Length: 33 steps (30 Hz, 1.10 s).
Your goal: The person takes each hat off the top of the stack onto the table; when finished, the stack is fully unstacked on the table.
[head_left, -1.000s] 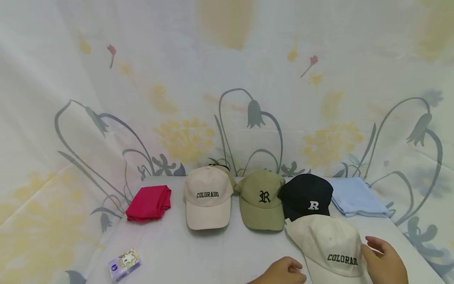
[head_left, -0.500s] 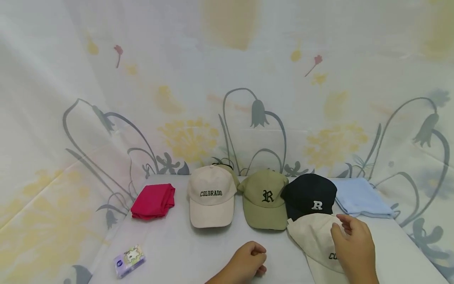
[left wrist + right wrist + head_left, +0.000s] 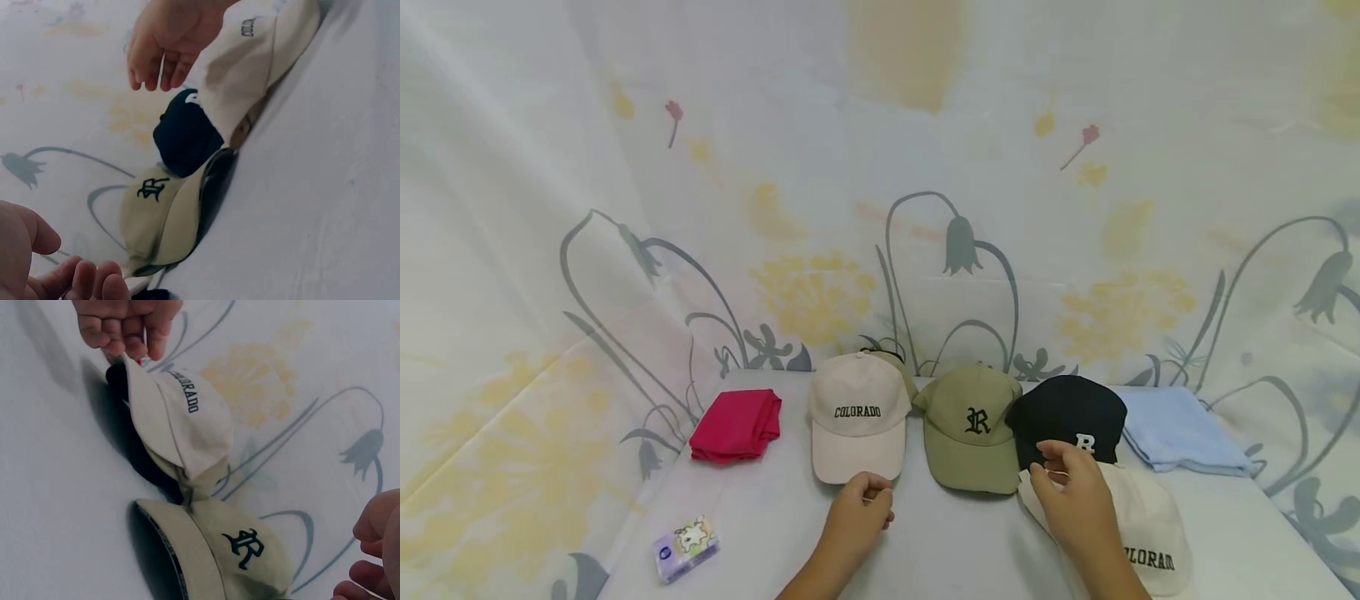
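Note:
My left hand (image 3: 853, 517), fingers loosely bent with nothing in them, is at the brim of a pale COLORADO cap (image 3: 857, 408); in the right wrist view its fingertips come right up to the brim edge. My right hand (image 3: 1075, 500), also loosely bent and holding nothing, hovers in front of a black cap (image 3: 1067, 408) and partly covers a second cream COLORADO cap (image 3: 1150, 517). Between the hands stands an olive cap (image 3: 973, 433) with a dark R. Another olive cap is mostly hidden behind the pale one.
A folded red cloth (image 3: 735, 425) lies at the back left and a folded light blue cloth (image 3: 1183, 429) at the back right. A small purple packet (image 3: 687, 550) lies front left. Behind the white table (image 3: 760, 533) hangs a flower-printed curtain (image 3: 820, 125).
Both hands have moved left: the left from beside the front cream cap to the pale cap's brim, the right from that front cap's right side across it. The view has shifted slightly.

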Motion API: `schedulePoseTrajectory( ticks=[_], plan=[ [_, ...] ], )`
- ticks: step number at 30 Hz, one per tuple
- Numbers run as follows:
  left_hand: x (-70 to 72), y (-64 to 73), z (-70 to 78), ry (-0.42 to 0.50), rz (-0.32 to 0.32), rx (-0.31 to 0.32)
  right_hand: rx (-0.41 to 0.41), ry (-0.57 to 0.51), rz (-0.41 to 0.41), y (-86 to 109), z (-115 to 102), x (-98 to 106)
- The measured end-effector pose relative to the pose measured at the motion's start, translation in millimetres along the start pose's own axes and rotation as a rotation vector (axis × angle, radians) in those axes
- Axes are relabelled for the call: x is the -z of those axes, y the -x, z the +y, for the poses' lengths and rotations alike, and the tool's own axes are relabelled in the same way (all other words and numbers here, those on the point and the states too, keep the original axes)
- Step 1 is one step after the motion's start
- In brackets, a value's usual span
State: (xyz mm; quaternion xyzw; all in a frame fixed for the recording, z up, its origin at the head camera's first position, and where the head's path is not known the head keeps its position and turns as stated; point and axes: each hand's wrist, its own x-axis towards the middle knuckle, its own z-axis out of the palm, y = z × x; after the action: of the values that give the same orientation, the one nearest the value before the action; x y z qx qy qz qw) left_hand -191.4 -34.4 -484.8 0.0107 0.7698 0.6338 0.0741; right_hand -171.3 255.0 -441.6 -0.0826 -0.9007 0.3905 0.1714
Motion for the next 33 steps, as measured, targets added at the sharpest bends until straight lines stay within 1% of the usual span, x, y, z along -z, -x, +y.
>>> schedulePoseTrajectory(
  ticks=[5,9,13,16,20,23,26,29,33],
  plan=[
    [20.3,-5.2,1.4,0.004,0.128,-0.019,0.021,-0.049,-0.048,-6.3,-8,-16],
    [35.5,-11.5,1.0,0.009,0.216,-0.023,0.029,-0.069,-0.094,-12.3,-13,-28],
    [50.8,-18.5,0.0,0.011,0.280,-0.010,0.040,-0.082,-0.122,-18.7,-15,-42],
    [60.7,-23.6,-3.8,-0.002,0.319,-0.004,0.042,-0.094,-0.127,-21.9,-16,-52],
    [69.8,-29.5,-11.7,-0.007,0.352,0.018,0.056,-0.095,-0.122,-25.6,-19,-66],
    [73.8,-32.5,-16.8,-0.002,0.362,0.039,0.070,-0.096,-0.128,-29.4,-21,-76],
    [76.8,-34.8,-21.1,-0.009,0.368,0.057,0.079,-0.120,-0.145,-34.1,-23,-86],
    [78.5,-37.1,-26.1,-0.010,0.362,0.083,0.088,-0.147,-0.161,-39.0,-26,-96],
    [78.6,-40.0,-33.7,0.035,0.341,0.114,0.100,-0.186,-0.178,-44.3,-32,-106]
  ],
)
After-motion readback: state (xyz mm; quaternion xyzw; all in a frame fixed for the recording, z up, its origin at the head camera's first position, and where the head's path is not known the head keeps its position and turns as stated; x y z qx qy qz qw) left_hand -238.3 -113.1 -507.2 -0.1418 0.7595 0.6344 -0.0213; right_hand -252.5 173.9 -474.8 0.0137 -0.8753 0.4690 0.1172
